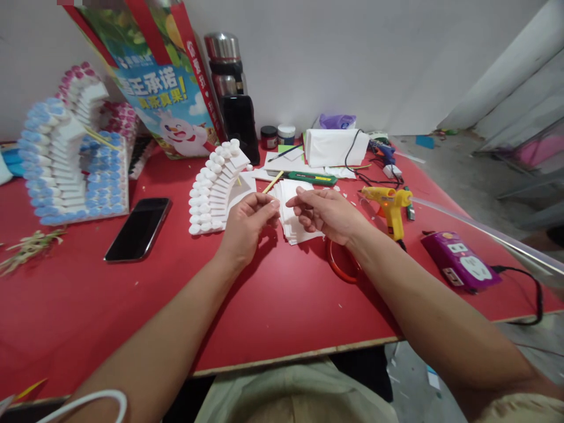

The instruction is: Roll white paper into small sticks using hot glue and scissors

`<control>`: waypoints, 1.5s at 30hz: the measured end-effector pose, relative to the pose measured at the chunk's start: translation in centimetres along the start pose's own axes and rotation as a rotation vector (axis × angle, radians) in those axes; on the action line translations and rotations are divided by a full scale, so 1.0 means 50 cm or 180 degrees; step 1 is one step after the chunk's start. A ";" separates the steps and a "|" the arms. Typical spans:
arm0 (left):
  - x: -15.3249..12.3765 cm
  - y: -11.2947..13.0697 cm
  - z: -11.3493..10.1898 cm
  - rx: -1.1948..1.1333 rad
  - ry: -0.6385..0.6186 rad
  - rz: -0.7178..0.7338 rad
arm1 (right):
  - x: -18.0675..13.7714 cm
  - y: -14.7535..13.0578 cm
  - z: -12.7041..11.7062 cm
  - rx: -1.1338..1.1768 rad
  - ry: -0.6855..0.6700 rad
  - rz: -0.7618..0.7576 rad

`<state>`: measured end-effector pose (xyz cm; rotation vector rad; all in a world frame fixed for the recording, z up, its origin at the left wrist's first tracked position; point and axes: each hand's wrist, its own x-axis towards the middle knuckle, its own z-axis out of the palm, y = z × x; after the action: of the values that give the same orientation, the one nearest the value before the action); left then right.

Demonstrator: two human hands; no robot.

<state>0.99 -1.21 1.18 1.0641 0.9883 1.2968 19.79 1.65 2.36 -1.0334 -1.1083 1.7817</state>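
Note:
My left hand (250, 226) is pinched closed, thumb against fingers; a small pale bit shows at the fingertips, too small to name. Facing it, my right hand (325, 212) has loosely bent fingers, a little apart, with nothing visible in them. Beneath and between both hands lies a stack of white paper sheets (294, 226). Close to my left hand stands a curved white model (215, 191) of stepped layers, edged with white rounded tips. A red ring (338, 271), perhaps a tape roll or scissor handle, lies partly under my right forearm.
A yellow glue gun (390, 205) and purple power strip (462, 261) sit right. Behind the paper lies a green cutter knife (311, 177). Left are a phone (138, 229) and a blue-and-white model (70, 170). A flask (223, 56), upright phone (240, 126) and printed bag (163, 88) stand behind.

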 end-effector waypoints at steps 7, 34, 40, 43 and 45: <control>0.008 0.009 -0.005 -0.1249 -0.0735 -0.1114 | -0.008 -0.007 0.003 0.0068 -0.0118 -0.0233; 0.008 -0.011 0.001 -0.1191 -0.0784 -0.0950 | -0.009 0.007 0.011 -0.0134 -0.0636 -0.0394; 0.013 -0.008 -0.006 -0.0554 -0.0483 -0.0771 | -0.011 0.006 0.011 -0.0782 -0.0548 -0.0814; 0.011 -0.009 -0.005 -0.0342 -0.0500 -0.0746 | -0.009 0.016 0.012 -0.1050 -0.0703 -0.0927; 0.010 -0.010 -0.004 -0.0352 -0.0501 -0.0786 | -0.007 0.020 0.012 -0.1133 -0.0685 -0.1028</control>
<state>0.95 -0.69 0.66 0.9133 0.8882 1.0380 19.17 0.85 1.66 -0.8134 -1.6694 1.4904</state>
